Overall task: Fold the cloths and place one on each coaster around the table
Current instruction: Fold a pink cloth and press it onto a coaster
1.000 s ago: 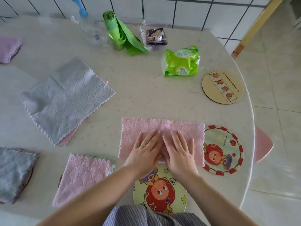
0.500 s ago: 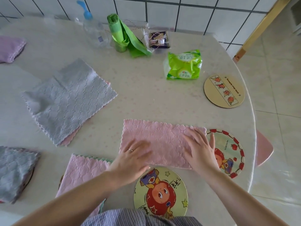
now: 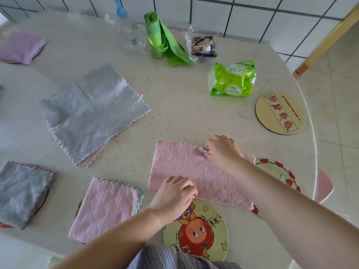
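Pink cloth (image 3: 186, 169), half-folded: right hand (image 3: 221, 150) fingers pinch far edge, left hand (image 3: 174, 193) fingers pinch near edge; advise matching corners before creasing

The half-folded cloth (image 3: 186, 171) lay before me, its right end over one coaster (image 3: 285, 175), another coaster (image 3: 206, 233) nearer, unfolded cloths (image 3: 93, 113) behind-left.

Round pale table (image 3: 174, 105), glossy. On it: pink cloth (image 3: 186, 171), grey cloth stack (image 3: 93, 113), three coasters (image 3: 280, 113) (image 3: 196, 232) (image 3: 279, 175), tissue pack (image 3: 232, 79), bag roll (image 3: 163, 37), bottle (image 3: 128, 33). Left side: folded cloths (image 3: 21, 46) (image 3: 21, 193) (image 3: 104, 206) atop coasters.
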`<action>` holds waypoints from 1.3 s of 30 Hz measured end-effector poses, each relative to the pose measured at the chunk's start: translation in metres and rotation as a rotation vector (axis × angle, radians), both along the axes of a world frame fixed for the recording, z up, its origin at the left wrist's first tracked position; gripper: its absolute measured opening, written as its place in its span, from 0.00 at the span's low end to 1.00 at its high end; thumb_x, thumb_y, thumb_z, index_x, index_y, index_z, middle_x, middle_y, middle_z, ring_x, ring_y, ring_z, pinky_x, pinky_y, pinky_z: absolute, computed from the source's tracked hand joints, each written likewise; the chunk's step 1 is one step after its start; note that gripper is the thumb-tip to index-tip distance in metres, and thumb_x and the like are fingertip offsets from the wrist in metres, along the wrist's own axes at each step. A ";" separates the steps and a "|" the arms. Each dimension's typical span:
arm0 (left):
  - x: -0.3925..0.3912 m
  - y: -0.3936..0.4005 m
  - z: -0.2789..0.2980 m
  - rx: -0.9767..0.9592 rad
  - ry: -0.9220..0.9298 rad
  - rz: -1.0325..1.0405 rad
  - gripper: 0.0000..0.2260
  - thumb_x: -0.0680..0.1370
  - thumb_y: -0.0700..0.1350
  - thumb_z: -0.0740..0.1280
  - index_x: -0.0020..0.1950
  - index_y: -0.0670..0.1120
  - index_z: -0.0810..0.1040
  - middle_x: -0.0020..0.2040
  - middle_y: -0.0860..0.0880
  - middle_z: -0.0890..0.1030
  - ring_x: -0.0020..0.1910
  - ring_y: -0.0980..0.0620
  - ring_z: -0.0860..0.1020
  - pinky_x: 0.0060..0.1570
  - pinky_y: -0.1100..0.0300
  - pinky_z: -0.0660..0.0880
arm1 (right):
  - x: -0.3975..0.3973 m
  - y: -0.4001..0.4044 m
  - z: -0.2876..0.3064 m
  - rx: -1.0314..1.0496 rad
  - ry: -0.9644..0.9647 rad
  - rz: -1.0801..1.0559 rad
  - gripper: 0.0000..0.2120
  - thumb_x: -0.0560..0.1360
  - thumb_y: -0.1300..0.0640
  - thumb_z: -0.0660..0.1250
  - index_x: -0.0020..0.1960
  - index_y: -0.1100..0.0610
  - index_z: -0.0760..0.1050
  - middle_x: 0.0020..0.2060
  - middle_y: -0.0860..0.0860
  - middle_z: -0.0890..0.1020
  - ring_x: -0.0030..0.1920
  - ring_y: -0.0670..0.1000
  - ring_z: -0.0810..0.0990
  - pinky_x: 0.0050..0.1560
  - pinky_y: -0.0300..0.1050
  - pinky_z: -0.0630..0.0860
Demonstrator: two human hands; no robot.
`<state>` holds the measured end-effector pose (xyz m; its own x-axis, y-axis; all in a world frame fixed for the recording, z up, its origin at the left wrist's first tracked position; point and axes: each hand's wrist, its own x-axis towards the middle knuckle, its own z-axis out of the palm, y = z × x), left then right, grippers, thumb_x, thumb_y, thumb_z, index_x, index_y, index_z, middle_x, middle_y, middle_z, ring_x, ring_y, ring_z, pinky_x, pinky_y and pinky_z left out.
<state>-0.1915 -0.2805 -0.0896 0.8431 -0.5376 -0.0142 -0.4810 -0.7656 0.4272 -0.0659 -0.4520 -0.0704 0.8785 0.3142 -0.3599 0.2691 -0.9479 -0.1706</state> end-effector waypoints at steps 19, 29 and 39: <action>-0.028 0.009 0.058 -0.923 0.659 0.943 0.06 0.81 0.42 0.55 0.50 0.46 0.71 0.45 0.43 0.76 0.41 0.52 0.75 0.48 0.58 0.76 | -0.075 -0.021 0.069 0.879 0.394 -0.490 0.22 0.76 0.62 0.63 0.65 0.43 0.67 0.42 0.51 0.82 0.29 0.51 0.73 0.33 0.42 0.72; -0.015 0.022 0.077 -0.808 0.549 0.575 0.17 0.78 0.40 0.63 0.59 0.61 0.74 0.48 0.56 0.80 0.40 0.56 0.78 0.43 0.63 0.75 | -0.120 -0.018 0.085 1.032 0.301 -0.595 0.22 0.80 0.63 0.56 0.70 0.46 0.66 0.29 0.55 0.79 0.21 0.52 0.71 0.23 0.43 0.71; -0.022 0.032 0.036 -0.438 0.606 0.505 0.24 0.78 0.43 0.64 0.73 0.51 0.62 0.71 0.55 0.67 0.69 0.56 0.64 0.70 0.59 0.58 | -0.164 -0.008 0.019 0.815 0.296 -0.660 0.21 0.79 0.58 0.59 0.69 0.43 0.65 0.60 0.40 0.72 0.50 0.35 0.72 0.45 0.31 0.71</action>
